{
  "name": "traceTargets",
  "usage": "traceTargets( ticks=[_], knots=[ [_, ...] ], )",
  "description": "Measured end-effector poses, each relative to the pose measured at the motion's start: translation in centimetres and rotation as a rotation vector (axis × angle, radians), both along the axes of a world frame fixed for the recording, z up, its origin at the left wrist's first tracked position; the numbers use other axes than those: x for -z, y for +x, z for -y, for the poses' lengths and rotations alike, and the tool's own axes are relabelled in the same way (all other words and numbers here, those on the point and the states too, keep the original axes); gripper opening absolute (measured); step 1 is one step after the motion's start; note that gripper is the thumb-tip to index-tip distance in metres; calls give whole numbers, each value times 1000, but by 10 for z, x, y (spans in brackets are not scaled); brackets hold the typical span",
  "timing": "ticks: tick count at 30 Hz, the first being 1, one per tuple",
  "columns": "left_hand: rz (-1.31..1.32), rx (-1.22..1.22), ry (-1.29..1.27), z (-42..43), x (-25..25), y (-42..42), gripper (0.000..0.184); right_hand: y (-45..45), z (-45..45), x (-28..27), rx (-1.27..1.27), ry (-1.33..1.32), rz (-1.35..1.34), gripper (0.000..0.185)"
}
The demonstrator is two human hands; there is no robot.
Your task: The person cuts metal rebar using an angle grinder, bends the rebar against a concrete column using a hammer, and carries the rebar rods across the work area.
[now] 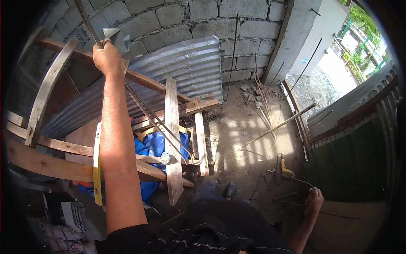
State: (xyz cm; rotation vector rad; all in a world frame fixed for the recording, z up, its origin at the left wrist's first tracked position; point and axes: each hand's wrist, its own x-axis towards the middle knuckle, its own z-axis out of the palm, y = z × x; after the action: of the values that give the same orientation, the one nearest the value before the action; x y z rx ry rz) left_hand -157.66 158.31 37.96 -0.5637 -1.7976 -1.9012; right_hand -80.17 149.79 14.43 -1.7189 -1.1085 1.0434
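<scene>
My left hand [108,57] is raised at the upper left, its fingers closed around a ribbed steel rod [86,19]. The rod slants past the wooden ladder [172,139]. Beside those fingers is a bent grey sheet-metal piece [122,40]; whether I touch it is unclear. Low on the right, my right hand [314,202] is closed on a thin grey cord [303,182]. This cord runs to a yellow-handled tool [286,169] lying on the floor, its kind too small to make out. A yellow spirit level [97,169] shows behind my left forearm.
Corrugated metal sheet [190,63] leans against the block wall [249,29]. Blue tarp [154,144] lies under the ladder. Thin rods [264,99] and a longer stick [279,126] stand or lean over the dirt floor [228,131]. A doorway opens at the upper right.
</scene>
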Motion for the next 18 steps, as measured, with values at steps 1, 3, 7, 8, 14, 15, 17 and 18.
traceTargets(
  ticks=[1,3,7,8,14,15,17,18],
  knots=[
    [-1,0,-4,-3,-1,-1,22,-5,-1,1,0,-4,-1,30],
    [6,-56,-37,-8,-2,-3,24,-15,-2,3,9,-2,9,30],
    [16,-128,-73,-23,16,-41,24,-30,-1,9,34,-74,-6,30],
    [20,-124,-73,-27,13,-43,24,-29,0,14,47,-106,-5,29],
    [6,-82,29,-36,-23,-34,20,-21,1,37,53,-194,42,28],
    [37,-63,28,-36,-25,-29,23,-21,0,40,65,-212,39,28],
    [11,-137,-43,-34,-14,-31,25,-30,-1,42,57,-229,25,28],
    [-13,-208,-108,-34,-6,-31,28,-34,-2,44,54,-242,12,28]
  ],
)
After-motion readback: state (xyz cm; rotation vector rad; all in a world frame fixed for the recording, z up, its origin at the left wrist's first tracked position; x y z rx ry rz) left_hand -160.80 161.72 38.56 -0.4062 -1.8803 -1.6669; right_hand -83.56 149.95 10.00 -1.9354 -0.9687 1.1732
